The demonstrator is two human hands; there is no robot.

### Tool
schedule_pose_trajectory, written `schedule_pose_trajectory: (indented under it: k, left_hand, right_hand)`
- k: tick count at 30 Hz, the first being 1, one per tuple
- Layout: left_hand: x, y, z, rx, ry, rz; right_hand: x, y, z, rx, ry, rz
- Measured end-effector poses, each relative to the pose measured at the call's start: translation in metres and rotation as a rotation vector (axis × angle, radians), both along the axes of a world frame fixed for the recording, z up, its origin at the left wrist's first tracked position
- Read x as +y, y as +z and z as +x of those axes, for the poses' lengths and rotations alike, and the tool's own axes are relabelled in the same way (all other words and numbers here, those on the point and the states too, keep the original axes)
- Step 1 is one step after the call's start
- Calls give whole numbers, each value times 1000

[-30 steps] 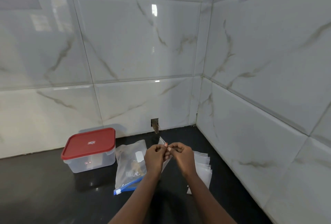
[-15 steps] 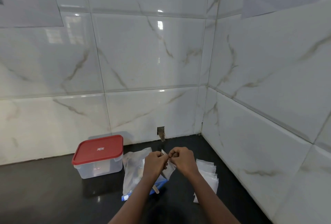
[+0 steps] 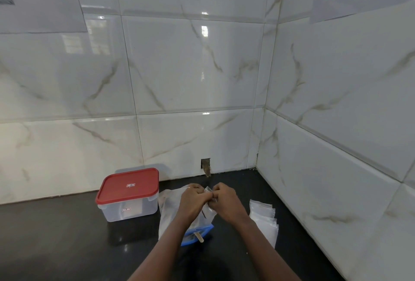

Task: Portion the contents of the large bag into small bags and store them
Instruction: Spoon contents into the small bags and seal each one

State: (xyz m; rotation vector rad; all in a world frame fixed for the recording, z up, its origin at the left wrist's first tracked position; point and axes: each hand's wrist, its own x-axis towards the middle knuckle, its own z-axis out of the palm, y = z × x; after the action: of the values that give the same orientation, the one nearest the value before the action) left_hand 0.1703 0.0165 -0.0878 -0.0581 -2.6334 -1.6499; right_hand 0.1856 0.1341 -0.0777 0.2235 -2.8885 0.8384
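Both hands meet at mid-counter, knuckles up, fingers curled. Left hand (image 3: 192, 202) and right hand (image 3: 226, 202) each pinch the top edge of one small clear plastic zip bag (image 3: 208, 211). Their fingertips nearly touch over the mouth of the bag. Whether the mouth is sealed or parted cannot be told, because the fingers cover it. The bag hangs below the grip, crumpled. A thin brown streak shows inside; its contents are not clear enough to name. There is a thin ring (image 3: 188, 187) on a left finger.

Directly under the hands lies the large clear plastic bag with a blue zip strip (image 3: 168, 204), flat on the glossy black countertop (image 3: 56, 235). The blue strip end points toward the person. A pale stick-like piece sits at that blue end, identity uncertain.

Right of the right wrist is a fanned stack of small clear empty bags (image 3: 264, 219), flat on the counter and near the side wall.

Left of the large bag, just beside it, is a rectangular translucent plastic container (image 3: 125, 210) with its red lid (image 3: 129, 187) on.

Behind are white marble-look wall tiles (image 3: 190, 67). A small rectangular cut-out (image 3: 206, 165) sits at the base of the back wall.
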Motion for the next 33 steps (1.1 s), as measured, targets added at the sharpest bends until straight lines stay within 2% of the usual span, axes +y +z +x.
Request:
schedule_pose_trajectory:
  k: [2,6,7,10,11,15,18,23,27,29,32,33]
  left_hand:
    - [-2,3,-1,13,-22,-23]
    - [-7,4,-2,55,-78,-204]
    - [-8,4,-1,55,-88,-183]
    - [-7,5,9,4,-192,88]
    - [-8,6,12,-3,-251,108]
    - [-17,-2,8,123,-377,-246]
    - [-18,-6,5,180,-399,-379]
    - [-13,1,6,268,-280,-360]
    - [-13,-2,9,249,-267,-410]
    - [-15,-3,11,248,-210,-413]
    - [-27,-3,12,230,-120,-466]
    - [-33,-3,12,214,-110,-499]
  right_hand:
    - [-1,-1,-2,-14,19,35]
    - [4,-1,-4,-37,-21,90]
    - [4,0,-4,-34,-23,91]
    - [3,3,-1,-10,-8,54]
    - [3,5,-1,-11,-10,17]
    - [11,9,-2,-68,-41,-145]
    - [12,12,-1,-102,-36,-212]
    - [11,12,2,-96,5,-175]
    - [10,8,4,-102,36,-184]
    - [9,7,8,-97,26,-270]
    - [10,-2,15,-102,-80,-513]
    - [10,-7,17,-127,-110,-522]
